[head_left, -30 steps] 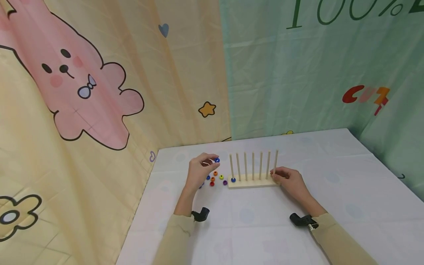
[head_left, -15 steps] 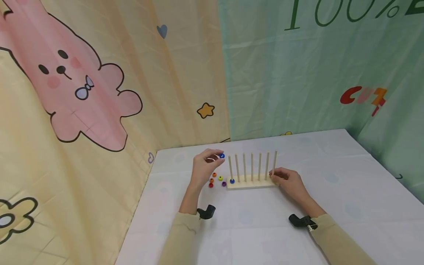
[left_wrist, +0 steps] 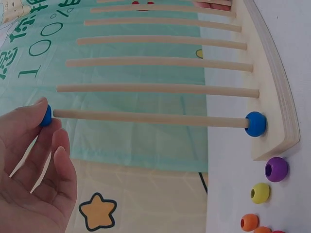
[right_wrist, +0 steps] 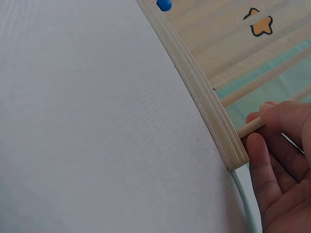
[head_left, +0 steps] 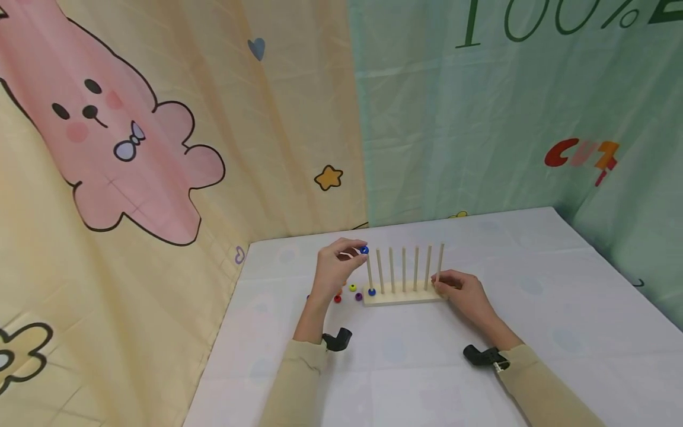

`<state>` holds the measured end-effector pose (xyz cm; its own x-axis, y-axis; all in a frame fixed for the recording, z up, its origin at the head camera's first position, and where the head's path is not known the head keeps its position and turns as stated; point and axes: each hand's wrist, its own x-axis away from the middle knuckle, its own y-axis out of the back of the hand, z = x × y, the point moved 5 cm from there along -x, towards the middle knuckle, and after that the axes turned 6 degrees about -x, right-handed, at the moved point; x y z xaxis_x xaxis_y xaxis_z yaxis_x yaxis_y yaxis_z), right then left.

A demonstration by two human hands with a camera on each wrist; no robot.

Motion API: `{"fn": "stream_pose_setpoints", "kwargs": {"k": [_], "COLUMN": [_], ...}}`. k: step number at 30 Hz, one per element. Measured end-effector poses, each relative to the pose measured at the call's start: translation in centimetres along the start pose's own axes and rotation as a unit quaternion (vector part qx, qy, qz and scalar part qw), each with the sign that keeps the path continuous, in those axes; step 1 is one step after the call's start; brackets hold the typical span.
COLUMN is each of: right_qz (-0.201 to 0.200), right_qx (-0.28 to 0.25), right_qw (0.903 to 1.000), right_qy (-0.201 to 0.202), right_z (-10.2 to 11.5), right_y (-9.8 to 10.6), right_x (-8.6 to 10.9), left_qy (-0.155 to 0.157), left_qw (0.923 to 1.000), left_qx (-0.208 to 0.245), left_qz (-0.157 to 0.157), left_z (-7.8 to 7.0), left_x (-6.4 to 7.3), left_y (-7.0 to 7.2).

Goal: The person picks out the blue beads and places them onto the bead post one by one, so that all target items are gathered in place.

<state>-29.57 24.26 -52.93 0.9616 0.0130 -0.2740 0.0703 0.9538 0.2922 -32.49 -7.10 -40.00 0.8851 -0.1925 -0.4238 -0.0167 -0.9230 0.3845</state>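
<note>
My left hand [head_left: 335, 271] pinches a blue bead [left_wrist: 47, 116] between thumb and fingertips. In the left wrist view the bead is right at the tip of the leftmost peg [left_wrist: 146, 117]; whether the peg has entered its hole I cannot tell. Another blue bead [left_wrist: 256, 124] sits at the foot of that same peg. Several upright pegs stand in a row on the pale wooden base [head_left: 402, 300]. At the base's right end, my right hand [head_left: 464, 292] holds the rightmost peg [right_wrist: 251, 126] low down, between thumb and fingers.
Left of the base lie loose beads: purple [left_wrist: 277, 169], yellow [left_wrist: 260, 193], orange [left_wrist: 250, 222] and red [head_left: 337, 299]. My left hand and forearm partly cover others. A white cloth covers the table [head_left: 405, 367], and printed curtains [head_left: 288, 118] hang behind it.
The left hand has carried the blue bead rightward and slightly up, from above the loose beads to the leftmost peg's top. The right hand keeps its hold on the rightmost peg.
</note>
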Motion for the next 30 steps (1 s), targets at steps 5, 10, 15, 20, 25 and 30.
{"fn": "stream_pose_setpoints", "kwargs": {"k": [5,10,15,20,25,30], "right_qz": [0.002,0.004,0.004,0.003,0.001,0.004], "right_qx": [-0.001,0.001,0.0,0.0,-0.004,-0.005], "right_qw": [1.0,0.9999,1.0,1.0,1.0,1.0], "right_qy": [-0.005,-0.01,-0.004,-0.002,-0.006,-0.001], "right_z": [0.0,-0.1,0.1,-0.1,-0.3,0.6], "right_y": [0.0,0.0,0.1,0.0,0.1,0.1], "right_x": [0.0,0.0,0.1,0.0,-0.1,0.1], "left_qy": [-0.004,-0.005,-0.003,-0.001,0.01,0.013], "left_qw": [1.0,0.9999,0.9998,0.9998,0.9994,0.9994], "left_qx": [-0.003,-0.009,-0.015,-0.019,-0.031,-0.033], "left_qz": [0.002,0.007,0.011,0.006,0.01,0.005], "left_z": [0.0,0.0,0.1,0.0,0.2,0.4], "left_x": [0.1,0.0,0.0,0.0,0.1,0.2], "left_y": [-0.3,-0.5,-0.6,-0.7,-1.0,-1.2]}}
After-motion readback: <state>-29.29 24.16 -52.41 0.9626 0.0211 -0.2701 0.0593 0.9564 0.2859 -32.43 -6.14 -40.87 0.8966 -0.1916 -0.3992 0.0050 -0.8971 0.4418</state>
